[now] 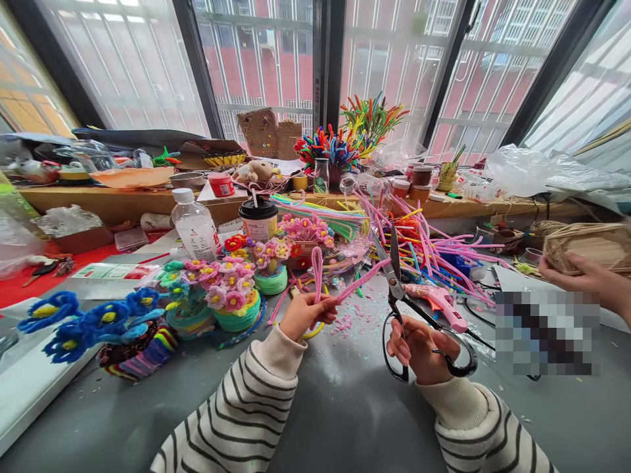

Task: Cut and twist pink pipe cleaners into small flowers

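Note:
My left hand (308, 315) pinches a pink pipe cleaner (362, 279), which is folded into an upright loop above the fingers. Its loose end stretches right to the blades of the scissors (396, 286). With fingers in the black handles, my right hand (426, 348) holds these scissors, their blades parted and pointing up. Bits of pink fuzz (345, 323) lie on the grey table between my hands. Left of my left hand stand pots of pipe-cleaner flowers: pink ones (231, 282) and blue ones (106, 318).
A pink glue gun (441, 303) lies beyond my right hand, near a pile of pipe cleaners (434, 246). Behind the flowers stand a plastic bottle (194, 226) and a lidded cup (259, 220). At right, another person's hand (586, 282) holds a woven basket (591, 246).

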Motion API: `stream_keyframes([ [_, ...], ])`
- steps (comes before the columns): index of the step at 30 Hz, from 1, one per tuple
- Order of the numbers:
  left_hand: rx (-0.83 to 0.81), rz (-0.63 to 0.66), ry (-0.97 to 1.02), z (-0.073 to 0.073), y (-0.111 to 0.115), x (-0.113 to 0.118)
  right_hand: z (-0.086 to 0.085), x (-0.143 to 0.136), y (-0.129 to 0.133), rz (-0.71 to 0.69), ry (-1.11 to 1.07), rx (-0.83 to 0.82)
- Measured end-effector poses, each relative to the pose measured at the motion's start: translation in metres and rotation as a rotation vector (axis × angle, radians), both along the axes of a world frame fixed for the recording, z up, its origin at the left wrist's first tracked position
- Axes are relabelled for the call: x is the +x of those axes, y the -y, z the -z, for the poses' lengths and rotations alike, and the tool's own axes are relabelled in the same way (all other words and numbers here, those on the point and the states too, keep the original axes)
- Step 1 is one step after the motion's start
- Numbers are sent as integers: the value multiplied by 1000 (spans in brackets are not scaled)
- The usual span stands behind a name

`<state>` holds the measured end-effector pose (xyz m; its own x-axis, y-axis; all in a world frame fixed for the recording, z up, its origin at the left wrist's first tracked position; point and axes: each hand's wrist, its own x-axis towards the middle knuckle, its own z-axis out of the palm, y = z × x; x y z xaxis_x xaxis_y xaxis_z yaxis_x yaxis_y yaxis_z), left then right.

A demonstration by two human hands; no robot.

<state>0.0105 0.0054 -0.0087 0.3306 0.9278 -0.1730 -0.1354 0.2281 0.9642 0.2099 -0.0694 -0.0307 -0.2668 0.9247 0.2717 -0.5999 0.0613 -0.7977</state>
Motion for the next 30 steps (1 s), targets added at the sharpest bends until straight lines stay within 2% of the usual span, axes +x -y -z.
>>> stream_keyframes([
  [8,-27,14,-23,-1,0,1,2,0,0,25,30,15],
  [13,-25,40,-29,-4,2,2,-1,-1,0,-96,-25,39],
  [18,18,151,-41,-5,5,4,-9,-5,0,-146,-36,-20],
  [22,51,265,-100,-6,8,4,-12,-6,0,-158,2,18],
  [27,51,416,-220,-9,12,2,-10,-7,0,-204,-5,12],
  [30,37,432,-270,-7,12,2,-6,-7,-1,-199,-44,-46],
])
